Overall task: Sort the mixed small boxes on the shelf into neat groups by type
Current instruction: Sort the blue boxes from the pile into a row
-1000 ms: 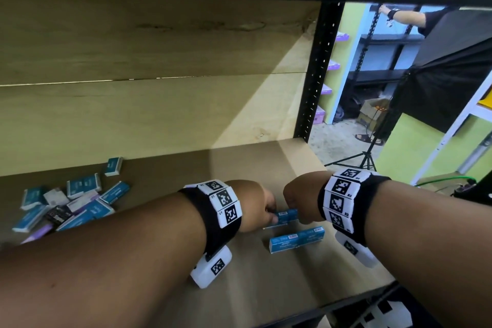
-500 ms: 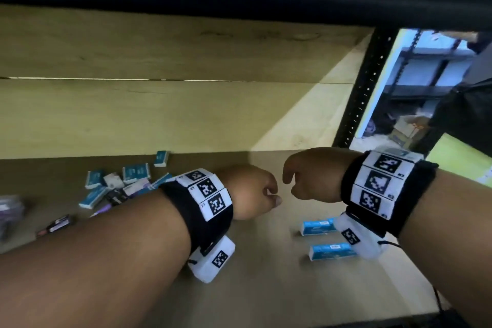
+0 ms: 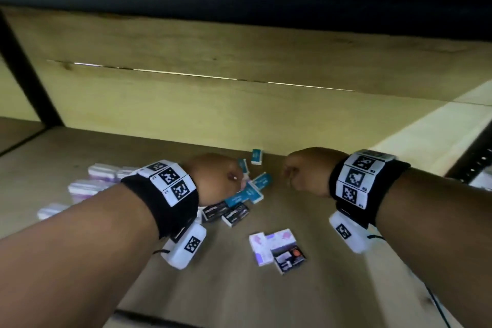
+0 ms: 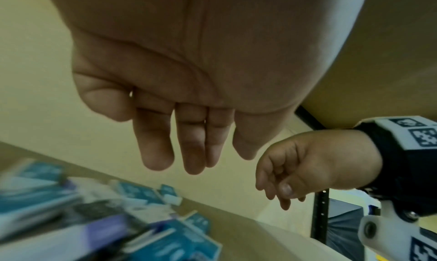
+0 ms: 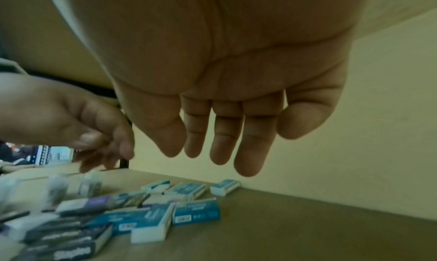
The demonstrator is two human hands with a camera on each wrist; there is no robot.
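Observation:
A mixed pile lies near the back of the wooden shelf (image 3: 292, 287): several blue boxes (image 3: 250, 190), black boxes (image 3: 226, 212) in front of them, and one blue box (image 3: 257, 156) alone by the back wall. My left hand (image 3: 215, 178) hovers over the pile's left side. In the left wrist view its fingers (image 4: 156, 152) hang relaxed and hold nothing. My right hand (image 3: 306, 172) hovers just right of the pile, and its fingers (image 5: 250, 152) are loose and empty too. The blue boxes (image 5: 196, 211) and a black staples box (image 5: 71, 246) lie below it.
White and purple boxes (image 3: 274, 246) lie nearer the front edge with a dark box (image 3: 290, 258) beside them. Pale purple boxes (image 3: 102, 172) stand in rows at the left. The wooden back wall (image 3: 239, 109) is close behind. A black upright (image 3: 29, 72) stands at the left.
Both hands left the two blue boxes at the shelf's right end and moved left, empty, to hover at the mixed pile. The view swung left with them.

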